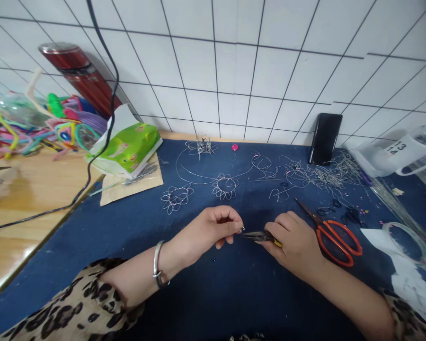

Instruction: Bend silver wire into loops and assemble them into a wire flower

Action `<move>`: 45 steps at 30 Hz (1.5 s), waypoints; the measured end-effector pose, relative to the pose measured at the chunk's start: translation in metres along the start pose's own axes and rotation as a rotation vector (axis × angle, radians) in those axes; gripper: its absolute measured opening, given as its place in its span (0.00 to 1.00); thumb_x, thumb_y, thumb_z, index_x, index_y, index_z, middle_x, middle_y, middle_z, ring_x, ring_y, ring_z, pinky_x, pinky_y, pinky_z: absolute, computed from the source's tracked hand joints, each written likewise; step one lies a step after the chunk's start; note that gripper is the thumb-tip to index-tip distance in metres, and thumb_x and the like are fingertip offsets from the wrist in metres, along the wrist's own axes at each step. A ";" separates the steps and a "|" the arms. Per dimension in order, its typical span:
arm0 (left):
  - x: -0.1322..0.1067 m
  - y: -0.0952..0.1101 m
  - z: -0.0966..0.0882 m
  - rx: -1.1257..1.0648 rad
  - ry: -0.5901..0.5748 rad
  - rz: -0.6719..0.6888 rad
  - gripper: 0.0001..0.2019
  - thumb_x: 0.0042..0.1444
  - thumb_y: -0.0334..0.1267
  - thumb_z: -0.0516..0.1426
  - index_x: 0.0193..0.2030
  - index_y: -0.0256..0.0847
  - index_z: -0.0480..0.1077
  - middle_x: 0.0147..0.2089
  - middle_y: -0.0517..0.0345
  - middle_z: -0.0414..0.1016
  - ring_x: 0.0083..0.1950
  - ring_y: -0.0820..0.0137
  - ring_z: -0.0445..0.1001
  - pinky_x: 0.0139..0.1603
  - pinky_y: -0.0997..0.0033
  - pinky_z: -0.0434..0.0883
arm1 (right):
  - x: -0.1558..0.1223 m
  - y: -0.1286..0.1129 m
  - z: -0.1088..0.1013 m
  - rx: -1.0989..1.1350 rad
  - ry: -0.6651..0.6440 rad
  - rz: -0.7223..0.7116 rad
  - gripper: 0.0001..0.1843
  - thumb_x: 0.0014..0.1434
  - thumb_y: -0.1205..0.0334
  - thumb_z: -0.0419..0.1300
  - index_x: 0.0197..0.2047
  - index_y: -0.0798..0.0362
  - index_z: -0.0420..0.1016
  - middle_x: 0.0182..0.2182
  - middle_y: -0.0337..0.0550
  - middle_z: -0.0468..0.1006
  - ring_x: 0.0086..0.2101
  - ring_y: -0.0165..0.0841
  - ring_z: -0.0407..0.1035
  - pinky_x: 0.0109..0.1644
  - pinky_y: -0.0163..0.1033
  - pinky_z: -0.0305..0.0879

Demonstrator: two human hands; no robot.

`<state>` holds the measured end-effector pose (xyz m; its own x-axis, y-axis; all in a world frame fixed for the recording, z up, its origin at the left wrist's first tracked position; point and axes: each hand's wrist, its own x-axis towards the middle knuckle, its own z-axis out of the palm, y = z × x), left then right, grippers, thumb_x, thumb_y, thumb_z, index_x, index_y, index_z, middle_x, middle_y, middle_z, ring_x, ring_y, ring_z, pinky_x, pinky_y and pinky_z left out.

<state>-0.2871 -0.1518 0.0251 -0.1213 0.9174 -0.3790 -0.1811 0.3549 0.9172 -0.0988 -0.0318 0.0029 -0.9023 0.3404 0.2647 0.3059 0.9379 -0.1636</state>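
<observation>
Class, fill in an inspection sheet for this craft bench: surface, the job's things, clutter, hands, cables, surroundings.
Surface: blue cloth over a wooden table, strewn with wire bits.
Job's things: pliers, tips toward the left fingertips; wire flowers, two, beyond the hands.
Clutter: orange-handled scissors, loose wire heap, tape roll, tissue pack, pipe cleaners.
Grippers: left hand pinched shut at the plier tips, what it holds too small to tell; right hand closed on the pliers.
Cables: black cable hanging down and running across the wooden table.
Surroundings: white tiled wall, phone leaning on it, red flask, measuring jug.
</observation>
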 end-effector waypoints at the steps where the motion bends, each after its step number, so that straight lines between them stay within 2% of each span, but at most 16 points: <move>1: 0.000 -0.001 0.001 -0.013 0.004 0.003 0.06 0.53 0.38 0.56 0.32 0.37 0.68 0.23 0.64 0.65 0.23 0.79 0.63 0.20 0.80 0.56 | 0.000 0.000 0.000 -0.002 0.010 0.004 0.17 0.58 0.49 0.52 0.31 0.53 0.73 0.25 0.42 0.65 0.30 0.32 0.57 0.35 0.37 0.52; 6: 0.000 -0.002 0.002 -0.038 0.005 0.013 0.06 0.52 0.38 0.57 0.32 0.36 0.68 0.24 0.63 0.63 0.23 0.79 0.62 0.21 0.80 0.56 | -0.002 0.002 0.000 -0.003 0.047 0.011 0.18 0.58 0.48 0.52 0.30 0.53 0.73 0.25 0.42 0.65 0.30 0.32 0.57 0.35 0.37 0.51; 12: 0.001 -0.003 0.002 -0.024 -0.001 0.003 0.06 0.53 0.37 0.56 0.32 0.36 0.67 0.23 0.64 0.63 0.23 0.79 0.61 0.22 0.79 0.57 | -0.002 0.002 0.001 0.004 0.002 0.014 0.17 0.57 0.48 0.53 0.30 0.53 0.72 0.26 0.41 0.65 0.30 0.31 0.57 0.35 0.37 0.51; 30: -0.001 0.001 0.005 0.042 0.012 0.004 0.06 0.51 0.38 0.57 0.31 0.37 0.68 0.24 0.64 0.64 0.23 0.79 0.62 0.23 0.79 0.59 | -0.001 0.001 0.000 -0.037 0.007 -0.010 0.18 0.58 0.49 0.52 0.29 0.53 0.72 0.24 0.41 0.64 0.29 0.31 0.57 0.32 0.36 0.50; 39: -0.002 0.000 0.005 0.284 0.034 0.049 0.06 0.52 0.38 0.54 0.31 0.38 0.69 0.22 0.64 0.64 0.23 0.77 0.64 0.23 0.79 0.59 | -0.003 -0.003 -0.002 -0.161 -0.028 -0.071 0.16 0.59 0.49 0.52 0.28 0.51 0.70 0.24 0.40 0.63 0.29 0.31 0.54 0.31 0.38 0.46; 45: -0.003 0.002 0.012 0.438 0.083 0.065 0.06 0.52 0.37 0.54 0.29 0.39 0.69 0.21 0.64 0.64 0.22 0.76 0.66 0.23 0.78 0.62 | -0.004 -0.005 -0.007 -0.269 0.008 -0.157 0.12 0.57 0.53 0.54 0.30 0.51 0.70 0.23 0.40 0.63 0.29 0.32 0.53 0.31 0.40 0.45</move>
<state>-0.2753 -0.1517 0.0293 -0.2002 0.9291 -0.3110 0.2576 0.3562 0.8982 -0.0945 -0.0379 0.0094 -0.9428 0.1896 0.2742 0.2336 0.9626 0.1374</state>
